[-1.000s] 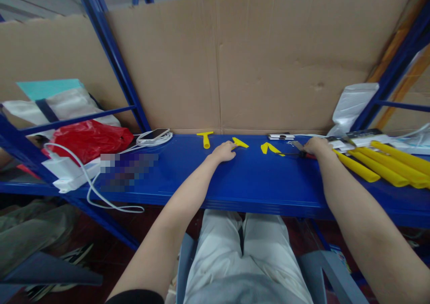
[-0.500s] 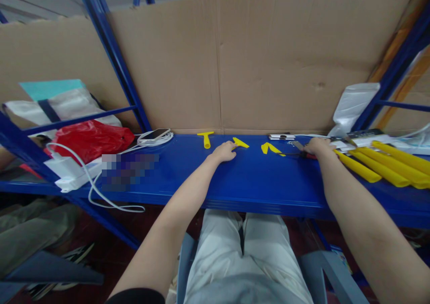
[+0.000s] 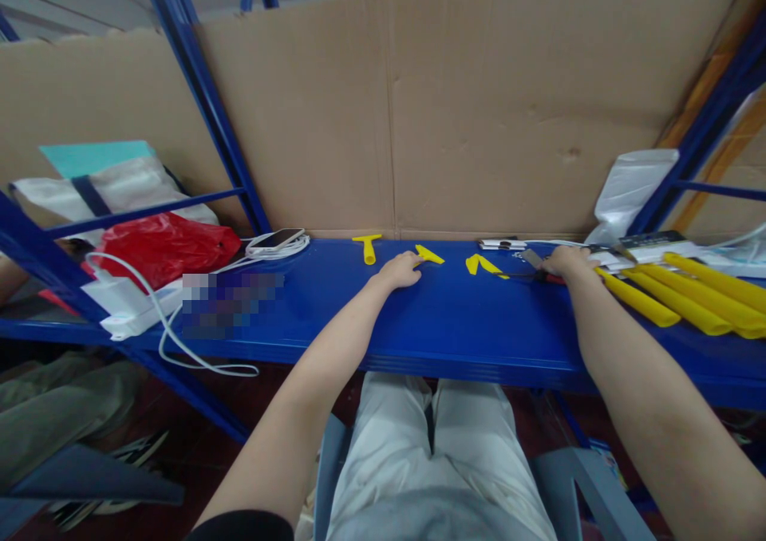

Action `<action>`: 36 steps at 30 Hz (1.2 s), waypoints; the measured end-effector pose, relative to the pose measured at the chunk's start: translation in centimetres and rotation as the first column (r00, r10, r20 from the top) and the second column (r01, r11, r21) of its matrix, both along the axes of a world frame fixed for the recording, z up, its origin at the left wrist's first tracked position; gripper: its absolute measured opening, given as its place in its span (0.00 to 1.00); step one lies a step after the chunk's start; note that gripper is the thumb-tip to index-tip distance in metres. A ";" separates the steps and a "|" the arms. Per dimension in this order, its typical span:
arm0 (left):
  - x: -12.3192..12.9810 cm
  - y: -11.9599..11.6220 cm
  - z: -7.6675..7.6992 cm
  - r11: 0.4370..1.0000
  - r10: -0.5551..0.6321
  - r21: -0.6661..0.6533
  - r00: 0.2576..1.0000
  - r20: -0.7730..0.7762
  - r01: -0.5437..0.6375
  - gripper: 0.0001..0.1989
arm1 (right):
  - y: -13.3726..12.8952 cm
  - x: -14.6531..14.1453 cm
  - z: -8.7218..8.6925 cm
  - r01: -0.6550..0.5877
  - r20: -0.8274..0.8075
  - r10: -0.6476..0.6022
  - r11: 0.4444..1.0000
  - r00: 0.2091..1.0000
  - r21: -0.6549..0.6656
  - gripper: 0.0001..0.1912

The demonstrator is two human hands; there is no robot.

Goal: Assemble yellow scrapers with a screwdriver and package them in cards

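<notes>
My left hand point(image 3: 402, 270) rests on the blue shelf, its fingers closed on the near end of a small yellow piece point(image 3: 429, 254). To its left lies a yellow T-shaped piece point(image 3: 368, 249). Two folded yellow scraps point(image 3: 483, 264) are between my hands. My right hand point(image 3: 567, 262) is at the back right, its fingers curled over a dark and red tool; a flat metal blade point(image 3: 531, 258) shows just left of it. Long yellow tubes point(image 3: 697, 290) lie beside my right wrist.
A phone point(image 3: 284, 240) sits on coiled white cable at the back left, near a red bag point(image 3: 167, 246) and a white power strip point(image 3: 135, 317). Cardboard point(image 3: 479, 110) stands behind the blue shelf point(image 3: 455, 325). Another person's legs point(image 3: 65, 413) show at lower left.
</notes>
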State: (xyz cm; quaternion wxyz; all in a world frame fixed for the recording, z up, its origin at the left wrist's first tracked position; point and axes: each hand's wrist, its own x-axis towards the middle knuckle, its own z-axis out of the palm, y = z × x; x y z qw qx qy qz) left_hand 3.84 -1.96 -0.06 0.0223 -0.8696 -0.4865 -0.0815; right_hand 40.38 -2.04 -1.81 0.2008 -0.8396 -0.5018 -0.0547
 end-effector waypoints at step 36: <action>0.7 -0.5 0.6 0.995 0.097 0.034 0.995 0.009 -0.097 0.21 | -2.8 -7.9 4.0 -0.101 -0.010 0.105 0.975 0.994 0.199 0.17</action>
